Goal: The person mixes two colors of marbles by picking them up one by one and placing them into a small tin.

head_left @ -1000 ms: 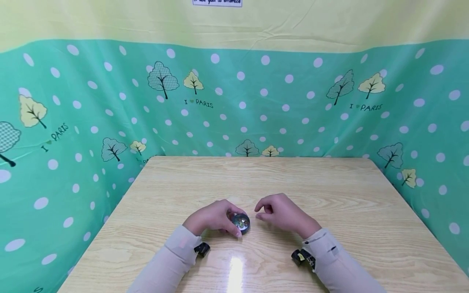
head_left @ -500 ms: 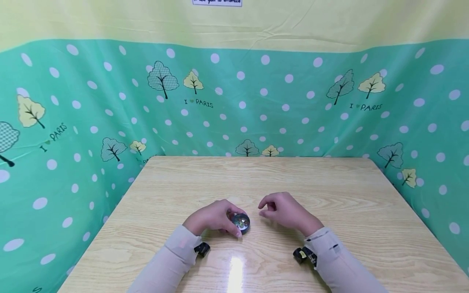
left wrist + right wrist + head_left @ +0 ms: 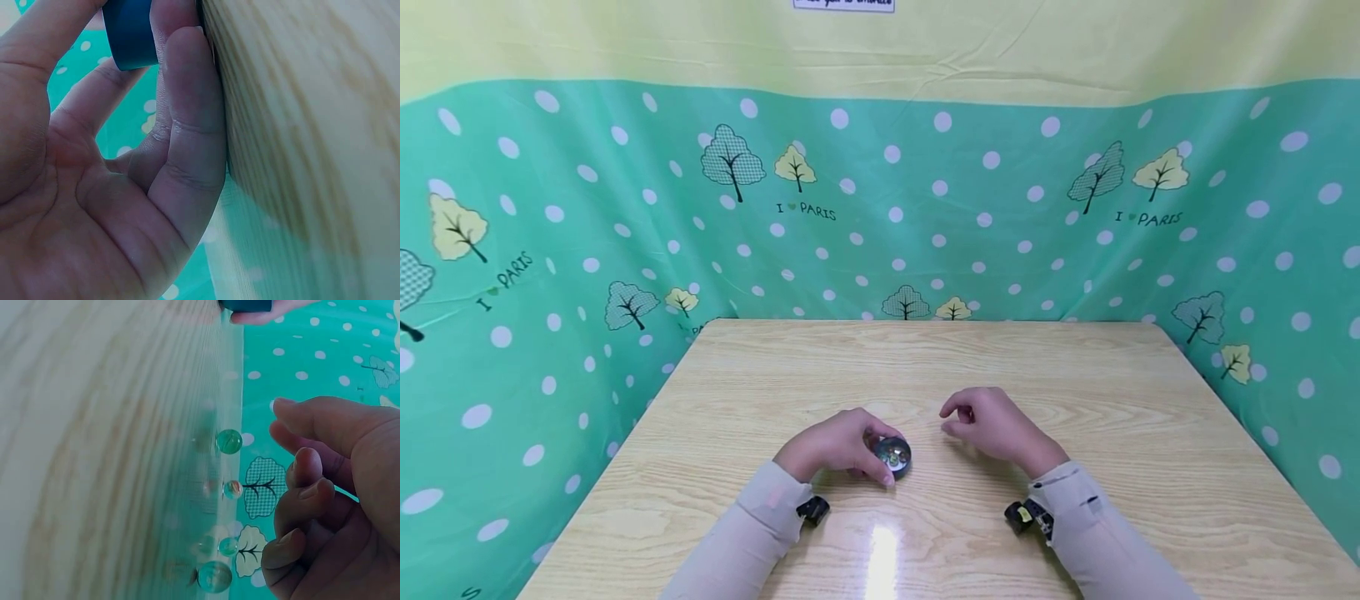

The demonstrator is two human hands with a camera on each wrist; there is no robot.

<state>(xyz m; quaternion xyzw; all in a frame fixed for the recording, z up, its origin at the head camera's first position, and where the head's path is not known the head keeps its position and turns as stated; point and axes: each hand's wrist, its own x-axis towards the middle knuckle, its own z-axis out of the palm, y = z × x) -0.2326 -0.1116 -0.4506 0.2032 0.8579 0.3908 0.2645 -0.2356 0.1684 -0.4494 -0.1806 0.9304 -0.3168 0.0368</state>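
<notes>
Where woodgrain runs pale: left hand (image 3: 835,446) round small blue-walled tin (image 3: 892,455).

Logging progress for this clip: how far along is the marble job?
Done: the small round container already shows what look like marbles inside. In hand: the left hand grips it; the right hand hovers empty. Left: four glass marbles on the table.

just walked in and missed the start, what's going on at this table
A person sits at a wooden table with both hands out. The left hand grips a small round blue container with small glassy bits showing inside it. The right hand hovers beside it, fingers loosely curled, holding nothing. In the right wrist view, several glass marbles lie loose on the tabletop.
</notes>
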